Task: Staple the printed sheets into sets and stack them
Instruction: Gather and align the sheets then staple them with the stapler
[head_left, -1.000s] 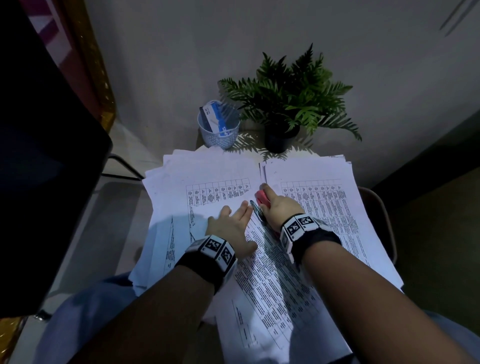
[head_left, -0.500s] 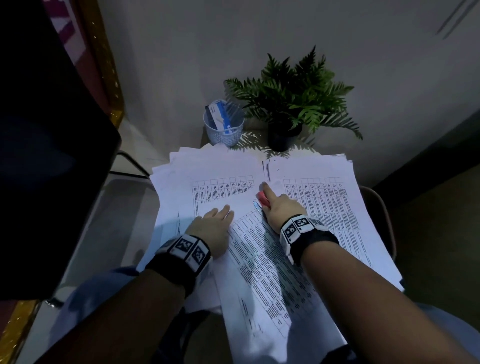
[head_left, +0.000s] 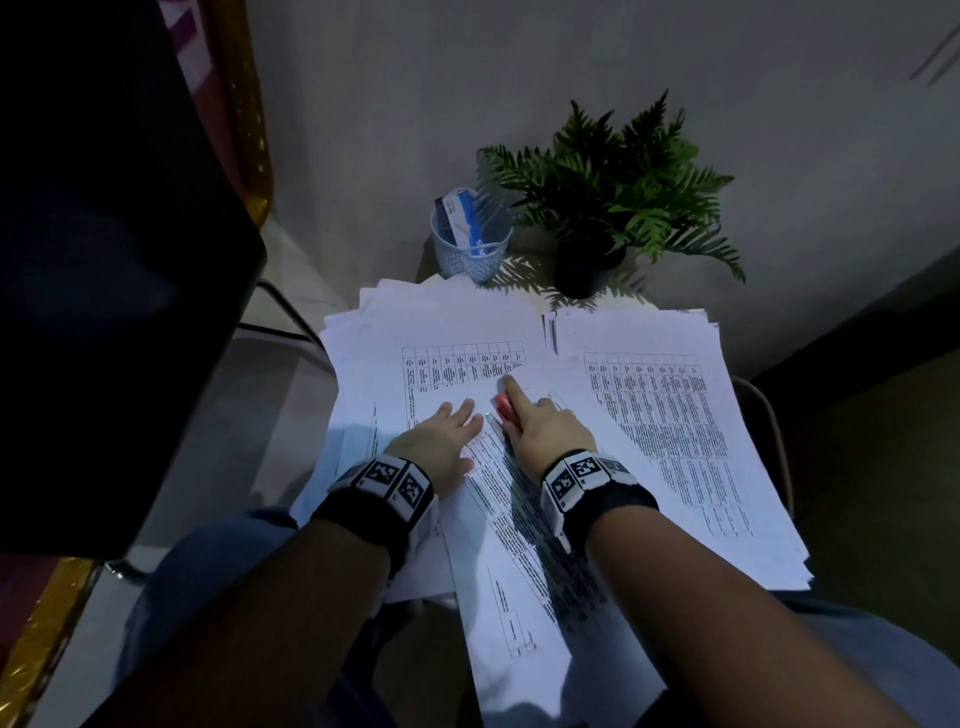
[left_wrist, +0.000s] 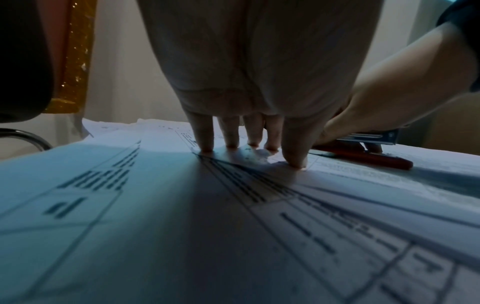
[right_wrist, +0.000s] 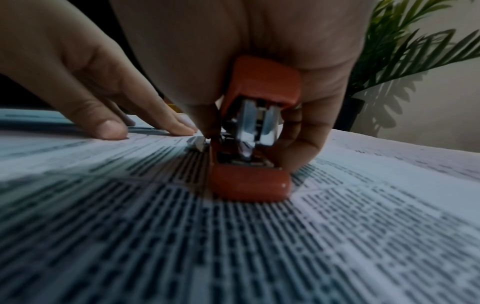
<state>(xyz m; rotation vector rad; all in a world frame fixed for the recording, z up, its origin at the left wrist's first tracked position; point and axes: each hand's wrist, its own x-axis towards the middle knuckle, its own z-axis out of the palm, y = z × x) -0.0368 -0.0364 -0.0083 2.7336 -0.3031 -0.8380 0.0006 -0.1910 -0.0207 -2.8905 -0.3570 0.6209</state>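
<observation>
Printed sheets with tables lie in two piles, a left pile (head_left: 457, 332) and a right pile (head_left: 675, 415). A loose set of sheets (head_left: 519, 545) slants across the middle toward me. My right hand (head_left: 540, 426) grips a red stapler (head_left: 506, 408) over the top corner of that set, index finger stretched along its top. In the right wrist view the stapler (right_wrist: 252, 144) stands on the paper with my fingers curled round it. My left hand (head_left: 447, 439) lies flat, straight fingers (left_wrist: 231, 137) pressing the sheets just left of the stapler (left_wrist: 363, 156).
A white perforated cup (head_left: 470, 244) with a blue box in it and a potted fern (head_left: 613, 208) stand at the table's far edge by the wall. A dark chair back (head_left: 104, 260) rises at the left. My knees are under the near paper edges.
My left hand slid left half a second ago and has come back beside the stapler. The right hand with the stapler has stayed at the same corner.
</observation>
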